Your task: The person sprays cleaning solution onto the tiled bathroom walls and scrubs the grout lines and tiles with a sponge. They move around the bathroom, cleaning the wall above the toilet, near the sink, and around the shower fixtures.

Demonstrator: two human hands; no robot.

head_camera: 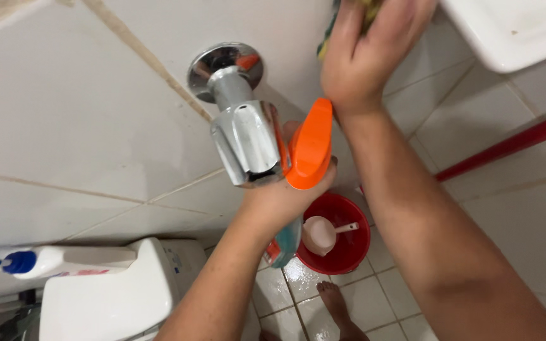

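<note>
The left hand [285,196] is wrapped tight around a spray bottle with a bright orange plastic trigger head [309,146], whose teal body shows just below the fist. The orange head points up, just beside a shiny chrome wall tap with a faceted handle [246,136], which juts from the white tiled wall [64,113] immediately left of that hand. I cannot tell whether bottle and tap touch.

Above it, the right hand [364,53] presses flat against the wall tiles, fingers closed over a yellow and green cleaning sponge [327,35] that peeks out at the hand's upper edge; most of it is hidden.

Below the left hand, down on the wet tiled floor [374,297], stands a round red plastic bucket [342,243] with a pale pink dipper [321,233] inside. Far to the lower left of the left forearm sits a white toilet cistern [109,297] with a white bottle with a blue nozzle [39,262] lying on it. A white basin edge [513,28] lies right of the right hand.
</note>
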